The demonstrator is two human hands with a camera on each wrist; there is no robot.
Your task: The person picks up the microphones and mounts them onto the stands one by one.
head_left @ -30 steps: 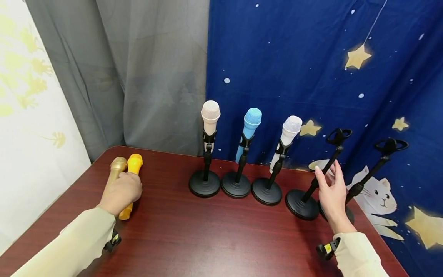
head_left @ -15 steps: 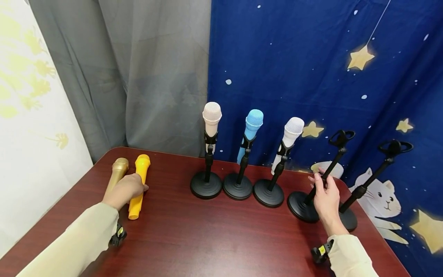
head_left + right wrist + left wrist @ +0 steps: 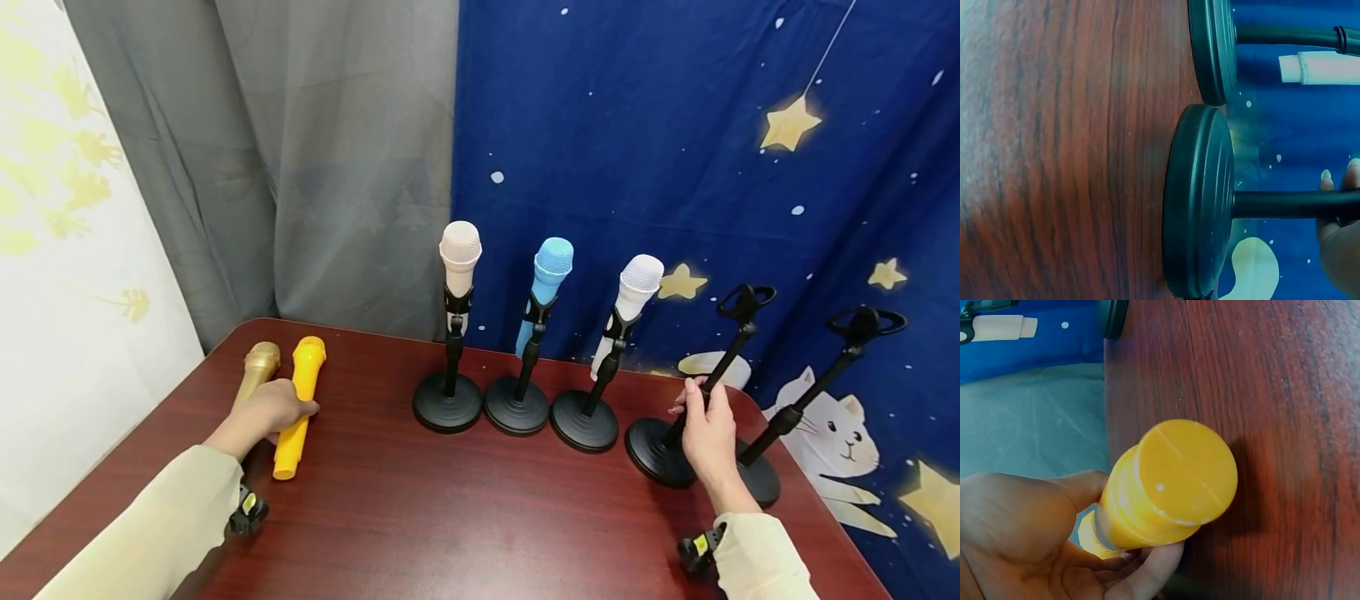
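My left hand [image 3: 273, 408] had a grip on the yellow mic [image 3: 1185, 475]: thumb one side, fingers curled on the other, spread only as wide as the barrel. Right hand [image 3: 710, 435]: thumb and fingers closed round the pole of a black stand [image 3: 1210, 203]. Couldn't tell if the yellow mic touched the table [image 3: 480, 517].

My judgement on doing it well: left grip needed to stay near mid-barrel, firm enough against a likely slick surface, tail kept from dragging. Right hand needed to steady the pole without pushing it over, base flat.

Positions, off the white mic [image 3: 637, 283]: black stand just right, end stand [image 3: 785, 419] past it. Blue mic [image 3: 552, 265] near left, beige mic [image 3: 460, 254] beyond. Yellow mic well left, gold mic [image 3: 260, 364] farther left still.
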